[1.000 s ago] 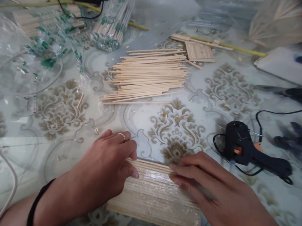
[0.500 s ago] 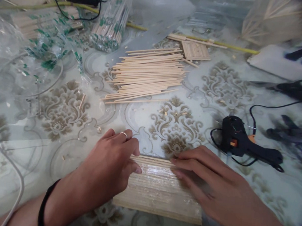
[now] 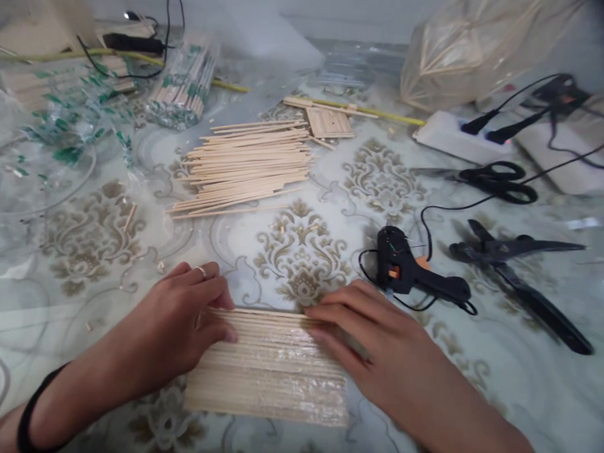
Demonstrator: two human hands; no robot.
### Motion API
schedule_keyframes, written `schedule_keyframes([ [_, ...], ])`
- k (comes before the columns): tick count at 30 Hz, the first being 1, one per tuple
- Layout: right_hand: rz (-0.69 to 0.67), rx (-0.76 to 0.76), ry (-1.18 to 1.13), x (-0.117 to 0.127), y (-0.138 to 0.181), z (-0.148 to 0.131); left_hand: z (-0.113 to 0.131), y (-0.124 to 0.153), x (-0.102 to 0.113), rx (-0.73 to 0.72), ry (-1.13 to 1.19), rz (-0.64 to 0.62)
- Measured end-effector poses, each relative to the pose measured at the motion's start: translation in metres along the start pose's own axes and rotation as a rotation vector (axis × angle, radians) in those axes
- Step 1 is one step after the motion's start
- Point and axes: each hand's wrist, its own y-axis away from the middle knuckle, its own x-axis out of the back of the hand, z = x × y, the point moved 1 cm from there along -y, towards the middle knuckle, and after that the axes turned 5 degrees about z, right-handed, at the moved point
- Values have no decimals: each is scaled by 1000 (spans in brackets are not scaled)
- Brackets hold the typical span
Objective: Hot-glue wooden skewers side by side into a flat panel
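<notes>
A flat panel of wooden sticks lies side by side on the patterned table cover, with shiny, glue-like patches on its surface. My left hand, wearing a ring and a black wristband, pinches the panel's far edge near its left corner. At the right end of that same edge, the fingertips of my right hand are closed on the outermost stick. Beyond the hands lies a loose pile of thin wooden sticks. A black glue gun rests to the right of my right hand.
Black-handled pliers and scissors lie at the right. Behind them is a white power strip with plugged-in cords. Bagged sticks and crumpled plastic are at the back left. A small stick square sits behind the pile.
The view has swung right, so most things appear farther left and more of the pliers, scissors and power strip shows. Both hands stay at the panel's far edge.
</notes>
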Motion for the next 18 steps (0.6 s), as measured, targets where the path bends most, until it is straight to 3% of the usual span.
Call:
schedule_keyframes([
  [18,-3,-142,-80,-3,-2,3,-6,5,-8,-12,11,54],
])
